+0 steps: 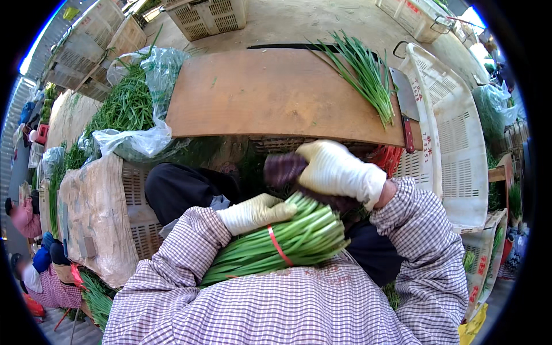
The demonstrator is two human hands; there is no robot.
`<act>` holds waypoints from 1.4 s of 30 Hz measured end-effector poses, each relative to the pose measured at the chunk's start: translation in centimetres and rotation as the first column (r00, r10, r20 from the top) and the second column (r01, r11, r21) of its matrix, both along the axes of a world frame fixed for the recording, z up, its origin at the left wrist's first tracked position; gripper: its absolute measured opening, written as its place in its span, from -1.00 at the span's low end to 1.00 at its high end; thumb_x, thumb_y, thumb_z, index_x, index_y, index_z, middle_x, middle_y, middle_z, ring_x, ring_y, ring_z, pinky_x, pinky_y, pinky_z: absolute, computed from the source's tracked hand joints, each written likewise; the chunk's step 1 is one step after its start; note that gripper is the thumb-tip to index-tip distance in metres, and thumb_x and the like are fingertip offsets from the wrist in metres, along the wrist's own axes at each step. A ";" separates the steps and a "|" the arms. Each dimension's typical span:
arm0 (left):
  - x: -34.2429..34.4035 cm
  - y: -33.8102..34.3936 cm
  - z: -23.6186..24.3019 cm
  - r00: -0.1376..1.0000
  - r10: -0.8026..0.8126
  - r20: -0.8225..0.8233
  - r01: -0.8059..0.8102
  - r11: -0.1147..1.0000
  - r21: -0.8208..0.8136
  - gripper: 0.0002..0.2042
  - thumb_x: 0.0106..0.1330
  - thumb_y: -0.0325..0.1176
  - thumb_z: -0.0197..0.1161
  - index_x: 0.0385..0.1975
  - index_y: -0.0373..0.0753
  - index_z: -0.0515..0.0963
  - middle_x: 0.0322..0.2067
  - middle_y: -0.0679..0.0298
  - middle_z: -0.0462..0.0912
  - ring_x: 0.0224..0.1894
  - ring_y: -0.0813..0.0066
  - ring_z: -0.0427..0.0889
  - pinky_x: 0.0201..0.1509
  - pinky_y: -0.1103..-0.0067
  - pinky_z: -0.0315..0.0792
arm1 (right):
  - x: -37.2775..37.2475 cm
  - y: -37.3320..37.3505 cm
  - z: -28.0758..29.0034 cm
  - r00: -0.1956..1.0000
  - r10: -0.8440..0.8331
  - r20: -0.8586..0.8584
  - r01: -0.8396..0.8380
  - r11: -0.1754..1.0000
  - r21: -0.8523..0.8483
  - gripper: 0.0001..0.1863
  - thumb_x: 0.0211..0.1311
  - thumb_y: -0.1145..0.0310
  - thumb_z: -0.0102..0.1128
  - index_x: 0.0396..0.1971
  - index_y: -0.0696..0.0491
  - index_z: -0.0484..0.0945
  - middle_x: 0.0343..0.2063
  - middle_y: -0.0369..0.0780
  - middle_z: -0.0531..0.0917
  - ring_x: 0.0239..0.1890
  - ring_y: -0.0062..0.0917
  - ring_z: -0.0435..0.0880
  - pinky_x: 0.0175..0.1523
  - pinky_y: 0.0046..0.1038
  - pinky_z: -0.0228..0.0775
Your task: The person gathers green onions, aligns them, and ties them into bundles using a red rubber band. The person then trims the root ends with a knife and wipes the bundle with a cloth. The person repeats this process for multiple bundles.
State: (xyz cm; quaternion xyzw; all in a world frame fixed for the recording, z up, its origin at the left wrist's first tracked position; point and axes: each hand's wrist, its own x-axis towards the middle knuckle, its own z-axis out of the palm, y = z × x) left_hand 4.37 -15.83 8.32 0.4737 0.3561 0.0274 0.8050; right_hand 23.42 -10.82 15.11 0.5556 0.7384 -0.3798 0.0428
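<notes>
My left hand (256, 214), in a pale knit glove, is closed on a thick bundle of green chives (313, 236) in my lap. A red band (279, 246) wraps the bundle, with its pale stem ends toward the right. Just above those ends my right hand (339, 171), gloved too, grips a dark maroon cloth (284, 168), which is smeared by motion. Part of the cloth hangs below the right hand. Ahead, a wooden board (253, 92) carries a loose bunch of chives (365, 72) at its right end, beside a cleaver (407, 133) with a reddish-brown handle.
Left of the board, a clear plastic bag (158, 80) lies against heaped green leaves (123, 100). White plastic crates (460, 144) stand on the right, with more crates (210, 17) at the back. Other people (49, 284) sit at the far left.
</notes>
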 end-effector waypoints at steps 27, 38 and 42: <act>-5.5 1.4 -2.3 0.619 0.599 0.509 -0.414 0.799 -0.437 -0.33 0.17 0.18 0.11 0.19 -0.12 0.29 0.18 0.25 0.34 0.21 0.36 0.31 0.33 0.35 0.14 | -2.0 -1.3 -7.0 0.757 -0.483 -0.441 0.627 0.726 0.283 -0.66 0.08 0.25 0.15 -0.15 0.07 0.53 -0.47 -0.10 0.66 -0.36 -0.28 0.67 -0.21 -0.41 0.48; -7.8 0.8 -1.7 0.578 0.629 0.520 -0.485 0.777 -0.400 -0.35 0.18 0.16 0.12 0.18 -0.12 0.30 0.17 0.25 0.36 0.20 0.37 0.33 0.32 0.35 0.16 | 5.7 4.5 2.0 0.911 -0.413 0.006 0.184 0.418 0.890 -0.31 -0.10 0.17 0.38 0.07 0.15 0.38 0.02 -0.07 0.47 0.06 -0.27 0.46 0.14 -0.38 0.29; -7.2 1.4 -2.0 0.590 0.620 0.517 -0.487 0.784 -0.385 -0.36 0.18 0.16 0.12 0.18 -0.12 0.31 0.16 0.25 0.37 0.19 0.37 0.34 0.32 0.35 0.17 | 3.4 -2.9 -0.7 0.676 -0.056 -0.734 0.581 0.654 0.485 -0.83 0.06 0.45 0.25 -0.31 0.12 0.59 -0.45 -0.16 0.65 -0.44 -0.40 0.64 -0.33 -0.48 0.49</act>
